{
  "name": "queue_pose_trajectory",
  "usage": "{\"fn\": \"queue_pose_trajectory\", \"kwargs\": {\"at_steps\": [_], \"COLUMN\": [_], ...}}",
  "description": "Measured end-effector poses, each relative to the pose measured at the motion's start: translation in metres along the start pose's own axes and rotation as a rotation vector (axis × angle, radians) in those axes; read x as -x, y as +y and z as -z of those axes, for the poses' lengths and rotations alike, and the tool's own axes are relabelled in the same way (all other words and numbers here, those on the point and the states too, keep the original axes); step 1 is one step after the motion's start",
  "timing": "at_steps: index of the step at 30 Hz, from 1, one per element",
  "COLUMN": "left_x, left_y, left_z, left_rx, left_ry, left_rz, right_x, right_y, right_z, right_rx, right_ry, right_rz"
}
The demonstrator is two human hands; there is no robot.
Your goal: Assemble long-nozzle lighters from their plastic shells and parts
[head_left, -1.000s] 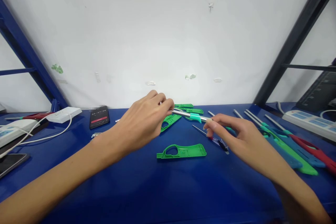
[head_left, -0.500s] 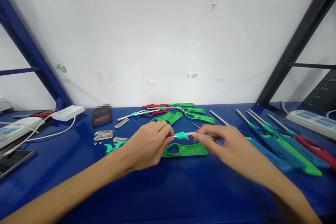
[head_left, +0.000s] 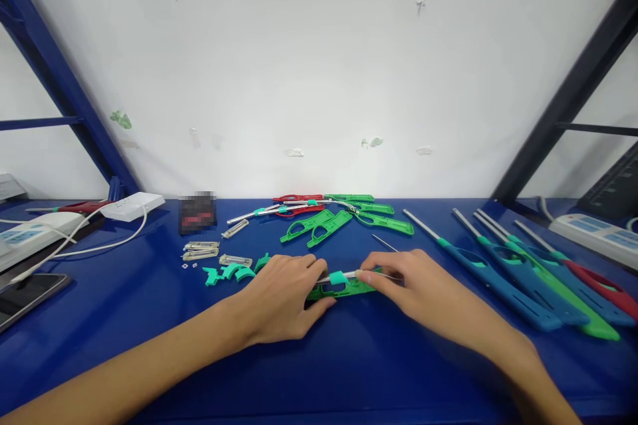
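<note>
A metal lighter tube with a teal collar (head_left: 337, 277) lies over a green lighter handle half (head_left: 351, 289) on the blue table. My left hand (head_left: 286, 295) is closed on the tube's left part, its thumb at the near edge of the handle half. At the tube's right end, my right hand (head_left: 413, 287) pinches it between thumb and forefinger. A thin wire shows by the right fingers. Both hands cover the ends of the handle half. Left of my left hand lie several teal plastic pieces (head_left: 230, 271).
Assembled lighters (head_left: 503, 279) lie at the right. Green handle halves (head_left: 329, 228), red ones and metal tubes are at the back. Clear fuel tanks (head_left: 200, 250), a phone (head_left: 30, 299) and power strips are at the left. A thin metal rod (head_left: 385, 242) lies behind my right hand.
Both hands have lowered the tube with its teal collar from above the green handle half down onto it. My left thumb has moved to the handle half's near edge.
</note>
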State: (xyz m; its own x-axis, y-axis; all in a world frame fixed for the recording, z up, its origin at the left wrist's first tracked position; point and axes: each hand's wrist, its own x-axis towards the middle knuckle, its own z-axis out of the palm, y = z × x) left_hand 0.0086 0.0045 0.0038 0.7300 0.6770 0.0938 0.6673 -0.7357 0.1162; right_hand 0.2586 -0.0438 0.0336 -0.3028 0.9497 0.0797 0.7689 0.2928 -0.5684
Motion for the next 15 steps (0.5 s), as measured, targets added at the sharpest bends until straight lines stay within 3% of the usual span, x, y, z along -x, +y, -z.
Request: {"fn": "queue_pose_trajectory", "kwargs": {"at_steps": [15], "left_x": [-0.005], "left_y": [-0.017], "left_z": [0.002], "left_rx": [0.086], "left_ry": [0.094], "left_rz": [-0.082], "right_x": [0.001], "right_y": [0.003], "right_z": [0.006], "right_rx": [0.008], "right_ry": [0.056], "right_rz": [0.008]}}
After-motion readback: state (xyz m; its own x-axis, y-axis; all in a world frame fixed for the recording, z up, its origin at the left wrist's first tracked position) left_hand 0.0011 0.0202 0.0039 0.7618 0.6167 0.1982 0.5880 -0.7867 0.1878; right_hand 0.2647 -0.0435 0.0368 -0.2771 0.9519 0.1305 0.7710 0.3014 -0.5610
